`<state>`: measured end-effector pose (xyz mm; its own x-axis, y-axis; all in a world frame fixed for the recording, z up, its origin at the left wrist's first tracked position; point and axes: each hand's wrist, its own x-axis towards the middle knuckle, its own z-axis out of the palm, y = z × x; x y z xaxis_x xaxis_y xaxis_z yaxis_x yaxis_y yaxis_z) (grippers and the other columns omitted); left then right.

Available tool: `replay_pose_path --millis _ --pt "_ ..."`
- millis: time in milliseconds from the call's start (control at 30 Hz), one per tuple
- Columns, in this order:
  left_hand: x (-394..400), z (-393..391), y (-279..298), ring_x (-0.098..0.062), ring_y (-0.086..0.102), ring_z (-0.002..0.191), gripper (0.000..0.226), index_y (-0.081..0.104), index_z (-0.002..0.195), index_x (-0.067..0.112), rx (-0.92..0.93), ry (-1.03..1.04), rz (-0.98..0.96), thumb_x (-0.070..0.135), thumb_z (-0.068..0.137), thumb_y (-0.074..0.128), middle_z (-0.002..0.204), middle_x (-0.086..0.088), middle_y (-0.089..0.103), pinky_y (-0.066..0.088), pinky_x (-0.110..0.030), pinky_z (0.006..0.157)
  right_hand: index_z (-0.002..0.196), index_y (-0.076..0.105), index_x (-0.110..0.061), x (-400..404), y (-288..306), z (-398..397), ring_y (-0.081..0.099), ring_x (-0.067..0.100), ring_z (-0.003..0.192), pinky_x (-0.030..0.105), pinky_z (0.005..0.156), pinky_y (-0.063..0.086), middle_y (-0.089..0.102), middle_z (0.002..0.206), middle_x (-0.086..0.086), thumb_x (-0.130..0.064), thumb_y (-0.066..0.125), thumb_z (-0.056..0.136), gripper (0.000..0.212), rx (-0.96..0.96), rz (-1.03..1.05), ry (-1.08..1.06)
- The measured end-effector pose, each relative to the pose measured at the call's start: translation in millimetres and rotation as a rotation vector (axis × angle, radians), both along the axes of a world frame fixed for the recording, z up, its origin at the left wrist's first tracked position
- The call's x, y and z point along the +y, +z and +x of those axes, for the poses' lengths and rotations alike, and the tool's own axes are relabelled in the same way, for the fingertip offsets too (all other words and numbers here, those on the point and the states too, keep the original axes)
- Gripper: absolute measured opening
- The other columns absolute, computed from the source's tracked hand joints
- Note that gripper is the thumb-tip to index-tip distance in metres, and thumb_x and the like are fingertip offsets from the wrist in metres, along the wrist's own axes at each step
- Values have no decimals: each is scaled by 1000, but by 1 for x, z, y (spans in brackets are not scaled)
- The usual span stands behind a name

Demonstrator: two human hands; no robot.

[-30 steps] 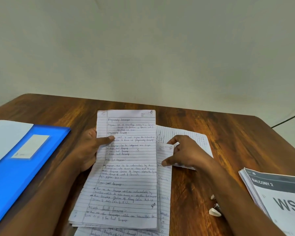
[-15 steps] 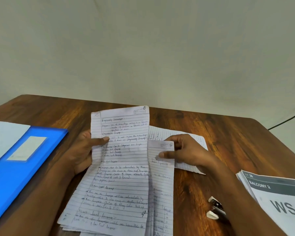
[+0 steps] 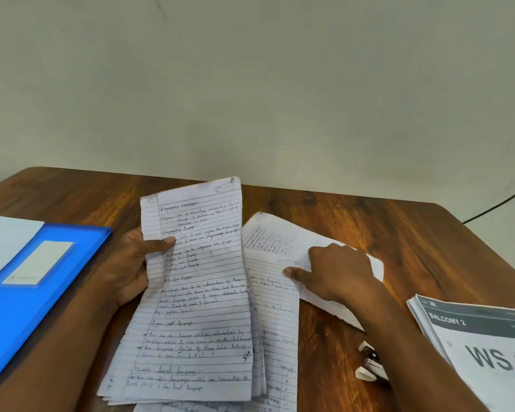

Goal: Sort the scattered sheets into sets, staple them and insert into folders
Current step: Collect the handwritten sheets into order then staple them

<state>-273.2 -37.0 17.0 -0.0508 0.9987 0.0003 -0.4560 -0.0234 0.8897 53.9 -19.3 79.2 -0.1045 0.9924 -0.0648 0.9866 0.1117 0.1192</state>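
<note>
Sorting is under way: the left hand (image 3: 131,263) grips a stack (image 3: 197,292) of lined sheets, tilted up off the tabletop (image 3: 369,233). The right hand (image 3: 336,272) rests on a loose sheet (image 3: 275,295), thumb on its corner. Next, probably lift that sheet onto the stack; stapling waits.

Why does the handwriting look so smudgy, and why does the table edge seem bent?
In the head view, the handwritten sheets held by the left hand are softly blurred, so words barely read; the right hand looks similarly soft. The wooden table curves at its far edge from the wide-angle lens. Lighting is dim and even, without glare.
</note>
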Motion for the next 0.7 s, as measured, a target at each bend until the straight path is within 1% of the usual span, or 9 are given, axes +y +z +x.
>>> replay_pose_path --millis 33,100,167,267,367,433,500,633,700 --pt "1 -1 -1 -27 77 100 54 63 135 5 4 -2 3 -1 81 62 126 -18 73 66 -37 74 82 55 -27 -2 3 1 56 9 79 35 88 50 56 78 -13 -82 45 91 56 -22 2 -24" --pt "1 -2 -3 -28 77 102 59 62 136 5 8 -14 12 3 78 73 128 -19 72 66 -38 74 82 52 -26 -5 9 2 63 12 85 39 92 54 53 77 -11 -82 50 88 57 -61 -6 -71" --pt "2 -4 -4 -30 76 105 85 65 133 6 29 -23 16 17 55 99 128 -20 72 65 -38 75 87 55 -27 -6 14 5 66 13 85 40 92 58 55 77 -11 -81 55 86 54 -60 12 -110" --pt "2 -4 -4 -32 76 106 108 69 126 7 56 -21 -6 28 28 108 126 -19 73 65 -38 75 92 57 -29 -3 20 15 62 11 75 37 87 60 59 79 -12 -78 59 86 49 24 124 -155" --pt "0 -1 -3 -32 76 104 93 77 113 11 74 -31 -9 28 27 108 122 -19 75 65 -38 73 121 61 -29 11 9 30 67 14 95 43 99 56 70 112 -9 -79 60 85 61 145 166 -181" --pt "0 1 -3 -31 77 101 75 77 112 8 95 -45 -3 20 43 103 121 -20 75 66 -38 72 140 51 -30 19 -3 36 65 18 113 47 105 52 65 135 -8 -82 60 81 79 188 70 -160" --pt "0 2 -1 -30 78 98 65 71 121 4 90 -37 -10 11 58 88 122 -21 74 66 -38 72 140 48 -30 24 -10 39 65 16 108 44 99 55 65 134 -8 -85 59 78 83 217 22 -150" --pt "0 0 -1 -34 76 104 102 68 125 2 94 -36 1 25 34 107 123 -22 73 66 -39 74 122 54 -34 29 -10 45 65 14 99 50 103 52 68 120 -10 -83 72 68 75 247 78 -162" --pt "-1 0 -1 -34 76 103 112 68 125 1 95 -35 1 30 25 109 121 -22 74 66 -38 73 123 54 -32 32 -10 53 64 15 98 47 98 55 67 122 -8 -82 79 62 82 284 83 -191"
